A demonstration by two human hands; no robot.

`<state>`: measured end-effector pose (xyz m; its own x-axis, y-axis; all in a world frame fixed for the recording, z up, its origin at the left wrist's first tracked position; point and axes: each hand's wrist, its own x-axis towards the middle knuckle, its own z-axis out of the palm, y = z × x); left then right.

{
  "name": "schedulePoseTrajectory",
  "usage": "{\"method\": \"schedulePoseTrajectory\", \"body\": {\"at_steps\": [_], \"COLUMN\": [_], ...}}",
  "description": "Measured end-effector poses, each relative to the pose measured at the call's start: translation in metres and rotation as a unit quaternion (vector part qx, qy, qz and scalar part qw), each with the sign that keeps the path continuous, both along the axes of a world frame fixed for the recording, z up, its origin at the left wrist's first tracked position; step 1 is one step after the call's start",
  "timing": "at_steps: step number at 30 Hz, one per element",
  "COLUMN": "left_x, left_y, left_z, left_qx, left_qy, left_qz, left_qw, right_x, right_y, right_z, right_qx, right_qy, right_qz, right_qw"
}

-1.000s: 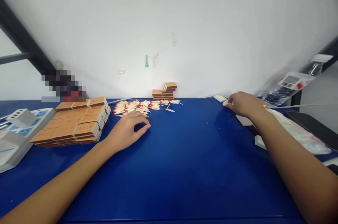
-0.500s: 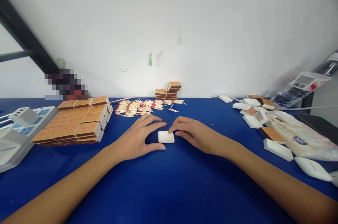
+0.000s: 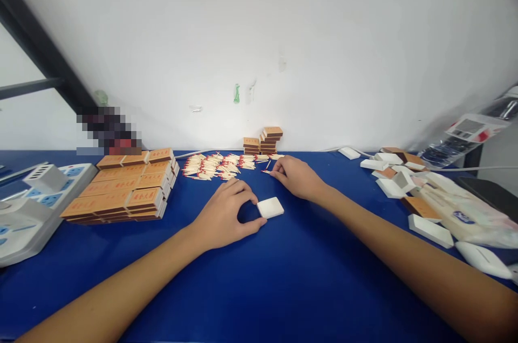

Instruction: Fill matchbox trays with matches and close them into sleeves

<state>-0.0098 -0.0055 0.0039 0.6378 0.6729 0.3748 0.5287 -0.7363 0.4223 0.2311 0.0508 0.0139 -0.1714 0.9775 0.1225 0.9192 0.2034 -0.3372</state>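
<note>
A small white matchbox tray (image 3: 271, 207) lies on the blue table in front of me. My left hand (image 3: 229, 213) steadies its left end, with the thumb at the near corner and the index finger at the far one. Farther back, my right hand (image 3: 297, 177) has thumb and fingertips pinched on a matchstick (image 3: 266, 171), whose end sticks out to the left. Just beyond, loose red-tipped matches (image 3: 210, 166) are heaped in rows. Another match (image 3: 268, 164) lies apart, close to the right fingertips.
Orange matchboxes (image 3: 117, 189) are stacked at left beside a power strip (image 3: 76, 186). A smaller matchbox stack (image 3: 271, 139) stands against the wall. On the right lie loose white trays (image 3: 431, 230), orange sleeves (image 3: 421, 208), a wipes pack (image 3: 461, 216) and a plastic bottle (image 3: 465, 130).
My right hand has left the tray and moved back to the matches, closing on one. The tray has shifted right and turned slightly, with my left hand now at its end.
</note>
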Motion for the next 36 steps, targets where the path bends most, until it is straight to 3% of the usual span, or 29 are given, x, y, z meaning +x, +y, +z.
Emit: {"method": "schedulePoseTrajectory", "body": {"at_steps": [4, 8, 17, 22, 30, 36], "left_x": [-0.006, -0.012, -0.021, -0.021, -0.021, -0.019], "left_y": [0.001, 0.004, 0.013, 0.012, 0.010, 0.008], "left_z": [-0.001, 0.002, 0.004, 0.004, 0.005, 0.006], "left_qx": [0.003, 0.016, 0.051, 0.044, 0.038, 0.044], "left_qy": [0.000, 0.008, 0.016, 0.012, 0.024, 0.019], "left_qz": [-0.004, 0.005, 0.007, 0.001, -0.007, -0.008], "left_qw": [1.000, 1.000, 0.999, 0.999, 0.999, 0.999], "right_x": [0.011, 0.026, 0.046, 0.045, 0.037, 0.033], "right_y": [-0.020, -0.039, -0.046, -0.057, -0.058, -0.065], "right_z": [0.006, 0.004, -0.001, 0.006, 0.005, 0.007], "right_qx": [-0.037, -0.017, 0.019, 0.004, -0.043, -0.020], "right_qy": [-0.003, -0.002, -0.027, -0.022, -0.031, -0.012], "right_qz": [0.011, 0.038, 0.103, 0.161, 0.154, 0.166], "right_qw": [0.999, 0.999, 0.994, 0.987, 0.987, 0.986]}}
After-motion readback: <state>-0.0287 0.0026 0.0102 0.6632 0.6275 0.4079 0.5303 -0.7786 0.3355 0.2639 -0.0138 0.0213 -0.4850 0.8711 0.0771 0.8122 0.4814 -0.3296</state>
